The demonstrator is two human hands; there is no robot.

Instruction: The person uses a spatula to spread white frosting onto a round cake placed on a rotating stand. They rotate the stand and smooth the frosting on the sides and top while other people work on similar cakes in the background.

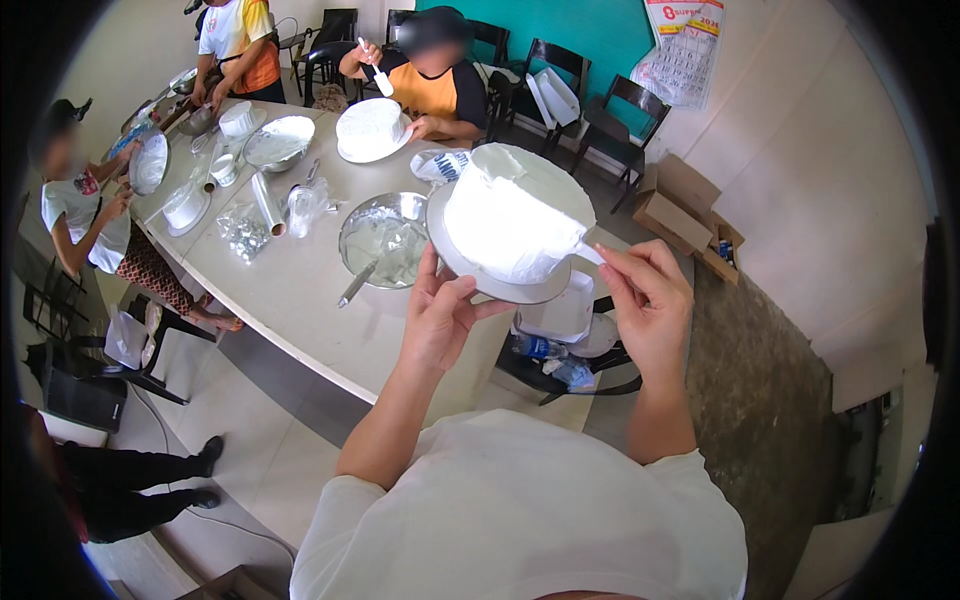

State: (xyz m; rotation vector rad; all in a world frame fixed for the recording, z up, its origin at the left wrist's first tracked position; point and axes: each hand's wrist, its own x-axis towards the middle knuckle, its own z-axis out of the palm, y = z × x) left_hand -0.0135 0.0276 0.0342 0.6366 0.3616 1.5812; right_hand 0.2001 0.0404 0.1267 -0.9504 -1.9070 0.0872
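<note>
A round form covered in white icing (517, 214) stands on a pale round board (499, 286), raised and tilted over the table's near end. My left hand (442, 315) grips the board's near left edge, with the fingers partly under it. Between the thumb and fingers of my right hand (651, 304) is a white spatula (589, 253), its blade against the icing's right side. A steel mixing bowl (351, 247) with white icing lies left of the board, a metal-handled utensil (358, 283) resting in it.
Across the white table (300, 300) a person (431, 90) holds another iced form (369, 129). Further left are two more people, a steel bowl (277, 154), a plastic-wrap roll (268, 206) and a bag of metal piping tips (245, 236). A chair (525, 375) bearing a white tray stands at the near right.
</note>
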